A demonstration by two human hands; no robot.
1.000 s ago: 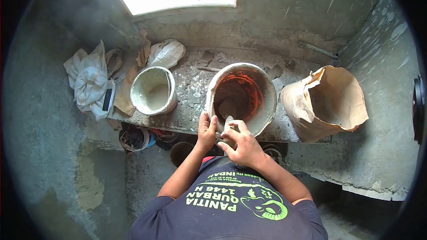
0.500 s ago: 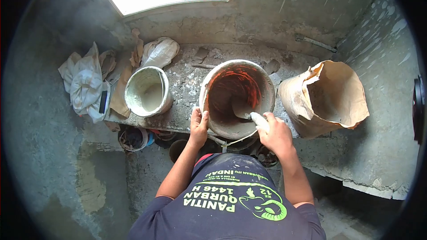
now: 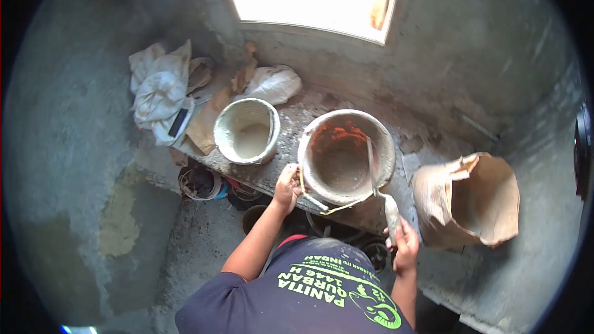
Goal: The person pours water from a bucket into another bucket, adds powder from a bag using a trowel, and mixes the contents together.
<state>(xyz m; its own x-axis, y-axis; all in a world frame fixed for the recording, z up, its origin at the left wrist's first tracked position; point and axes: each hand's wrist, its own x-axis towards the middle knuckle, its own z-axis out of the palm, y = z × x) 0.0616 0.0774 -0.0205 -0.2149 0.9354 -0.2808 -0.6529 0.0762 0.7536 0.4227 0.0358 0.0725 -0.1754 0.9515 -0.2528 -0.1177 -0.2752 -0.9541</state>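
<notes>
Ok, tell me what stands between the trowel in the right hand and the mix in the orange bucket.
Nothing visible does. The right hand holds the trowel, whose blade crosses the orange bucket rim; the left hand grips the near rim, off to one side.

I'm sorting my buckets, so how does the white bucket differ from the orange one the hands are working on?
The white bucket is smaller and untouched; the orange bucket is larger, gripped at its rim by the left hand. The white bucket holds pale mix; the orange bucket holds grey mix and a trowel held by the right hand. Both stand open on the ledge.
</notes>
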